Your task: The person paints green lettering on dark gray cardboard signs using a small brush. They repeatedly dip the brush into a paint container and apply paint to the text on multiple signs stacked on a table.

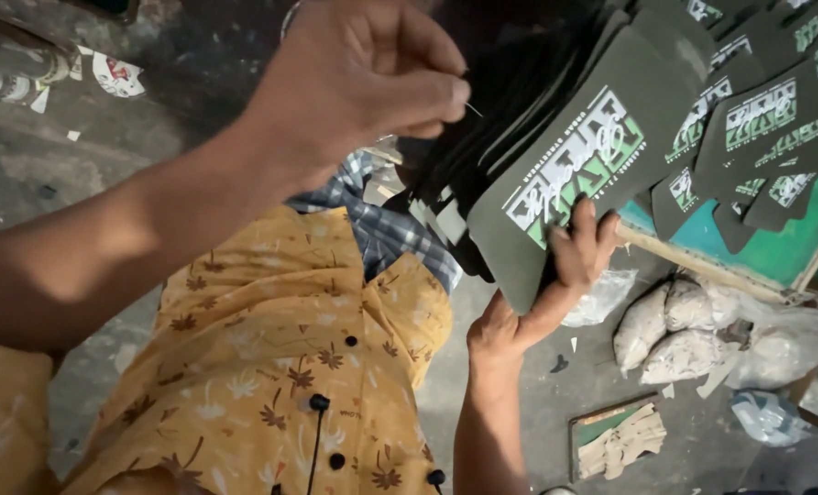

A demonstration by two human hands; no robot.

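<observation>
Left hand, closest to the lens, has thumb and forefinger pinched shut on a thin needle, whose tip projects just beyond the fingertips toward a stack of dark printed sheets. Right hand grips the stack from below, fingers curled over the front sheet's lower edge, thumb hidden behind. More printed sheets lie beyond the right fingers on a teal board. Plastic bags sit on the floor below them.

Two hands, one thick stack of dark printed cutouts, about ten loose cutouts on the bench, four stuffed plastic bags.
</observation>
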